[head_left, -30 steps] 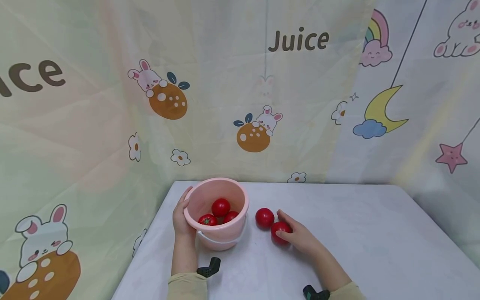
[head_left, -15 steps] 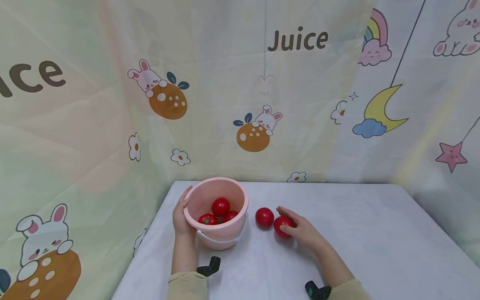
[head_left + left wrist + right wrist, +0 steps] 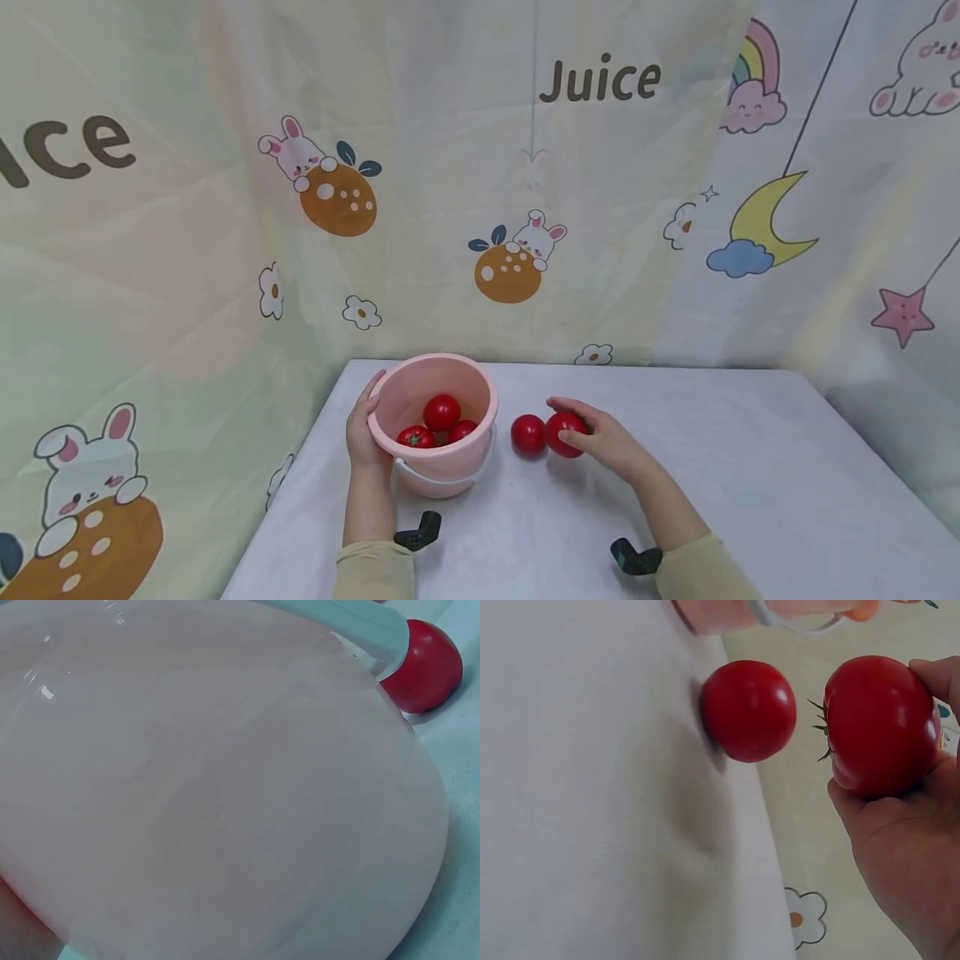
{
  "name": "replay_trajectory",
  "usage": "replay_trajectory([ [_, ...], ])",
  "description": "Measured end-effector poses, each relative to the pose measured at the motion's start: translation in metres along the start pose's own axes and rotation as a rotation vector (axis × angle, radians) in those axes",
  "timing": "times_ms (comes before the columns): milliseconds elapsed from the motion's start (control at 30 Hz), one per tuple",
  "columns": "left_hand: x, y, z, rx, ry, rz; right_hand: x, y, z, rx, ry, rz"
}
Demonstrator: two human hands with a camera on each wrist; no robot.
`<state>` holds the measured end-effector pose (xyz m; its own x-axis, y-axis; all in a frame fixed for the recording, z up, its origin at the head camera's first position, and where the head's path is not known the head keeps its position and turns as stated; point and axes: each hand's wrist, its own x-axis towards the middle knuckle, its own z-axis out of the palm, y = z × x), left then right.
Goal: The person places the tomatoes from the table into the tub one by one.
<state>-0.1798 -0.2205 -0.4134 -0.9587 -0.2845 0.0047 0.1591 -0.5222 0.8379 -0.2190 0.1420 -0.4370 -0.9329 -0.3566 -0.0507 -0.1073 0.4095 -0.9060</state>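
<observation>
- Left hand (image 3: 365, 433): fingers wrapped along the outer left side of the pink bucket (image 3: 442, 468), fingertips reaching its rim. The left wrist view shows mostly bucket wall, with only a part of the hand at the lower corner.
- Right hand (image 3: 611, 446): thumb and fingers pinching a tomato (image 3: 881, 727) from opposite sides.
- Held tomato: raised off the counter (image 3: 712, 475), to the right of the bucket; its green stem end faces down toward the surface, as seen from the right wrist.
- Loose tomato (image 3: 528, 436): resting on the counter between the bucket and the held tomato; a gap separates it from the held one in the right wrist view.
- Bucket contents: three red tomatoes, namely an upper one (image 3: 442, 412), a left one (image 3: 416, 437) with green stem visible, and a right one (image 3: 461, 431).
- Bucket handle (image 3: 345, 626): pale, hanging down across the near side.
- Surroundings: beige sleeves (image 3: 375, 571) on both arms, a black device at each wrist, a printed cloth backdrop (image 3: 420, 167) behind.
</observation>
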Motion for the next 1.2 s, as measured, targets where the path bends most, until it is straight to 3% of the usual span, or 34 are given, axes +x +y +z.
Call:
replay_trajectory([
  [333, -0.003, 0.005, 0.002, 0.009, -0.008, -0.008, 0.012, -0.039, -0.013, -0.049, -0.012, -0.038],
  [600, -0.002, 0.005, 0.001, 0.015, -0.021, 0.004, 0.028, -0.074, -0.023, -0.058, -0.036, -0.116],
  [1200, 0.003, -0.003, -0.005, -0.005, -0.004, 0.004, 0.058, -0.135, -0.020, -0.091, -0.110, -0.203],
])
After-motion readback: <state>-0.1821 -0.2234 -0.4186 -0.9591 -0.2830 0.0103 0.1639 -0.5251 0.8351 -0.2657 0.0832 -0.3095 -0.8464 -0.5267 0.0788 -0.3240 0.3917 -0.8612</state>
